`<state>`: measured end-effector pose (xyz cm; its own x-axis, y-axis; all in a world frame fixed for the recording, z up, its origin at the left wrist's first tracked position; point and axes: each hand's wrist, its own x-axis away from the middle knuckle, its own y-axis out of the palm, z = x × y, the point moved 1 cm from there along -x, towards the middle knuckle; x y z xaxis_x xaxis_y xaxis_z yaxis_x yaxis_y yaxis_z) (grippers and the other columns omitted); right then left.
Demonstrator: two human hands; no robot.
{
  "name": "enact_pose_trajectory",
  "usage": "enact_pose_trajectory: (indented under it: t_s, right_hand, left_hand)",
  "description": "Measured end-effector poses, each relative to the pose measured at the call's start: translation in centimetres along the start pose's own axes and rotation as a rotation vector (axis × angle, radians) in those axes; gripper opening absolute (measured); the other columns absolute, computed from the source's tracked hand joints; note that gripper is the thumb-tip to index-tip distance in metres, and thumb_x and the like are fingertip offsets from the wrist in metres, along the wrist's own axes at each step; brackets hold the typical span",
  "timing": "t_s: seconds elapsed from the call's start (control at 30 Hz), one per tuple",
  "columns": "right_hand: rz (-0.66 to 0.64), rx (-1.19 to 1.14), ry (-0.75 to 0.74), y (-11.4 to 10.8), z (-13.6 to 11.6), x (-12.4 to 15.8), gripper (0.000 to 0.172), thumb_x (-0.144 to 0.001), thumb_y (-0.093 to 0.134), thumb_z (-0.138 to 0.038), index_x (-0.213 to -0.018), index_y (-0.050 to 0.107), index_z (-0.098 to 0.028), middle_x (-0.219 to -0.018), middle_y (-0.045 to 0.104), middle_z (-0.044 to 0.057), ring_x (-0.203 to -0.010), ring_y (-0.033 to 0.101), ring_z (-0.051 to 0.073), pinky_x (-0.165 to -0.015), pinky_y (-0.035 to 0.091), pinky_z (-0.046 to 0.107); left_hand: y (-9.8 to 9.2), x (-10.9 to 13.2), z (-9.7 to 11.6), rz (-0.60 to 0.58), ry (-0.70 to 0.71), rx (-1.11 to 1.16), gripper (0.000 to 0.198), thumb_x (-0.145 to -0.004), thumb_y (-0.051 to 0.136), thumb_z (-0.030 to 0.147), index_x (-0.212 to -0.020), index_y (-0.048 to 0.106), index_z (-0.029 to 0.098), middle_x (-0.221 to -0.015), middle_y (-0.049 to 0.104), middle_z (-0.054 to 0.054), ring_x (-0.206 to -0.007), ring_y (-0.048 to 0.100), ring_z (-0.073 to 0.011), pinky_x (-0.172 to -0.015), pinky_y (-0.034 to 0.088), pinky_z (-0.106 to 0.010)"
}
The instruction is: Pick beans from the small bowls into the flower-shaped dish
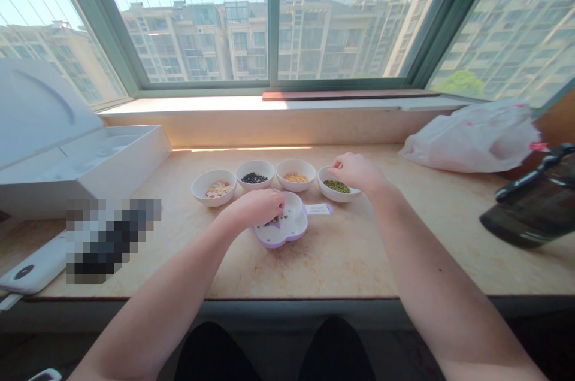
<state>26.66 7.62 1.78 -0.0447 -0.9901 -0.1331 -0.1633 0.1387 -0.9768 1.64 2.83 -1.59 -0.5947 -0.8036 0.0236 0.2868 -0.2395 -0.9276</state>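
My left hand [265, 206] hangs over a white and purple shaped dish [291, 231], its fingers pinched together above a few small beans; anything between the fingertips is too small to make out. At the far right bowl of green mung beans [336, 187], my right hand [354, 170] is closed at the rim, fingertips hidden from clear view. To its left stand a white bowl of yellow kernels [296, 177], a bowl of black beans [254, 178] and a bowl of pale, reddish-flecked pieces [218, 189]. A labelled purple tab [320, 209] sticks out from the dish's right side.
An open white box [126, 159] stands on the left, with a white device [36, 267] and a pixelated dark object in front. On the right are a white plastic bag [471, 138] and a dark jug-like container [530, 201]. A windowsill runs behind the counter [350, 261].
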Motion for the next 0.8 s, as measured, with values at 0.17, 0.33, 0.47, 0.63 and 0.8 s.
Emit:
enact_pose_trajectory:
  t_s: [0.17, 0.33, 0.47, 0.63, 0.8]
  right_hand:
    - [0.070, -0.052, 0.028, -0.3, -0.2, 0.2, 0.028, -0.090, 0.058, -0.038, -0.102, 0.077, -0.021, -0.105, 0.076, 0.014, -0.097, 0.070, 0.030, -0.075, 0.050, 0.036]
    - [0.160, -0.089, 0.012, -0.4, -0.6, 0.4, 0.027, -0.091, 0.058, -0.037, -0.103, 0.076, -0.021, -0.104, 0.077, 0.011, -0.098, 0.070, 0.028, -0.077, 0.050, 0.034]
    - [0.271, -0.198, -0.071, -0.8, -1.2, 0.8, 0.024, -0.093, 0.058, -0.036, -0.097, 0.076, -0.021, -0.095, 0.076, 0.009, -0.090, 0.069, 0.025, -0.076, 0.048, 0.032]
    - [0.280, -0.552, -0.414, -0.9, -3.4, 2.4, 0.026, -0.093, 0.060, -0.039, -0.102, 0.073, -0.018, -0.080, 0.072, 0.004, -0.063, 0.059, 0.015, -0.064, 0.044, 0.028]
    - [0.151, -0.795, -0.635, 0.1, -5.6, 4.2, 0.034, -0.091, 0.064, -0.046, -0.110, 0.068, -0.018, -0.074, 0.067, -0.001, -0.052, 0.049, 0.010, -0.054, 0.038, 0.023]
  left_hand:
    - [-1.4, 0.5, 0.7, 0.123, -0.038, 0.080, 0.020, -0.096, 0.044, 0.026, -0.086, 0.060, 0.020, -0.077, 0.061, -0.003, -0.068, 0.051, -0.0165, -0.064, 0.034, -0.030]
    - [-2.5, 0.6, 1.2, 0.183, 0.020, 0.750, 0.022, -0.095, 0.056, 0.039, -0.086, 0.056, 0.018, -0.067, 0.046, 0.004, -0.058, 0.040, -0.0098, -0.054, 0.028, -0.024]
    - [-2.9, 0.8, 1.5, 0.111, 0.095, 1.234, 0.035, -0.090, 0.068, 0.042, -0.076, 0.048, 0.017, -0.065, 0.035, 0.007, -0.054, 0.031, -0.0056, -0.050, 0.021, -0.021]
    - [-3.0, 1.0, 1.5, 0.085, 0.076, 1.538, 0.031, -0.085, 0.077, 0.032, -0.077, 0.052, 0.015, -0.065, 0.036, 0.007, -0.054, 0.033, -0.0045, -0.049, 0.026, -0.018]
    - [-2.8, 0.7, 1.3, 0.074, 0.060, 1.667, 0.025, -0.082, 0.079, 0.025, -0.082, 0.057, 0.014, -0.064, 0.038, 0.007, -0.053, 0.036, -0.0042, -0.050, 0.029, -0.017]
